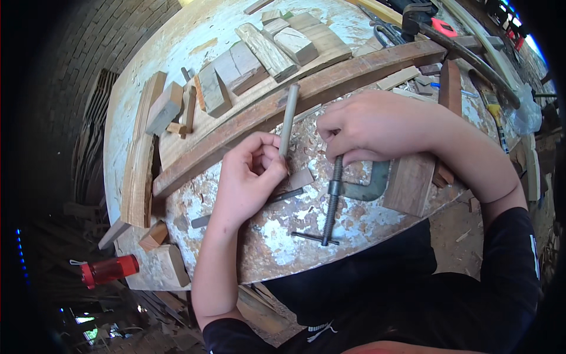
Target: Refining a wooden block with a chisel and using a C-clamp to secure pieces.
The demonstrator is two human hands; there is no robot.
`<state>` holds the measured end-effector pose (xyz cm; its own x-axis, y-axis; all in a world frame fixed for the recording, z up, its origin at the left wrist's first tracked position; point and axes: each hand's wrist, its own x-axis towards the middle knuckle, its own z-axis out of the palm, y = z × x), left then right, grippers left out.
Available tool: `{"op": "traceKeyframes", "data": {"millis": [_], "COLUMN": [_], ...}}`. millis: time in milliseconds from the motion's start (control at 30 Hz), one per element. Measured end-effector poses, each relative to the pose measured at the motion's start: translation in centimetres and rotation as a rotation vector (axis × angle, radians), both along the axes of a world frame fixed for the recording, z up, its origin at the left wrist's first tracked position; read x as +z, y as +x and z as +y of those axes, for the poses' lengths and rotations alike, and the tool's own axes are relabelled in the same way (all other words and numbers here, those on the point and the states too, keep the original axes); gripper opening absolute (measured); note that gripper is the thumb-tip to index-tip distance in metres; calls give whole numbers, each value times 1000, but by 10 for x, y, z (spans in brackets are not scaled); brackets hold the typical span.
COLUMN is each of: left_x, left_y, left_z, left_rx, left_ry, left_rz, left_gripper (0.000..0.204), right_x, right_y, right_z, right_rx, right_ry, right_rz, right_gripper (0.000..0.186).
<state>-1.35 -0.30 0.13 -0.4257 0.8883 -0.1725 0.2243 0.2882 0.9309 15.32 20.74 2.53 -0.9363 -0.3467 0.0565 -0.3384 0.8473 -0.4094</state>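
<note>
Grey rod (pixel 289 121) upright in my left hand (pixel 250 174), over the middle of the bench (pixel 280 242).
Left thumb and fingers clamped on the rod's near end; my right hand (pixel 368 127) is at the far end of the C-clamp's (pixel 332 203) screw, can't tell if it's gripping. Wood block (pixel 411 184) right of clamp, long beam (pixel 236 138) beyond left hand, red bottle (pixel 112 270) near left.

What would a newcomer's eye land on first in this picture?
Probably the bright red bottle at the near left corner of the paint-worn table. Next, perhaps, the pale rod in the left hand, near the picture's middle, and the dark metal clamp just below the right hand.
</note>
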Motion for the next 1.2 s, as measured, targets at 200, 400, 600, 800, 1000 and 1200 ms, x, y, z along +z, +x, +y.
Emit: {"op": "traceKeyframes", "data": {"millis": [200,400,600,800,1000,1200], "left_x": [3,22,23,29,31,28], "left_y": [-7,-15,-14,-3,4,5], "left_z": [-5,-12,-19,-15,-20,-12], "left_rx": [-71,-207,-279,-266,-239,-332], "left_ry": [162,26,92,49,134,151], "left_rz": [-211,295,355,399,445,614], "left_gripper": [17,21,22,17,14,11], "right_x": [-1,-1,-3,8,75,29], "right_y": [-7,-11,-11,-1,65,114], "right_z": [-1,1,1,12,-18,-65], "right_rx": [7,-34,-64,-109,-833,-1056], "right_ry": [118,78,-14,7,278,387], "right_rz": [194,101,43,-12,35,-170], "right_gripper": [12,16,17,21,23,66]}}
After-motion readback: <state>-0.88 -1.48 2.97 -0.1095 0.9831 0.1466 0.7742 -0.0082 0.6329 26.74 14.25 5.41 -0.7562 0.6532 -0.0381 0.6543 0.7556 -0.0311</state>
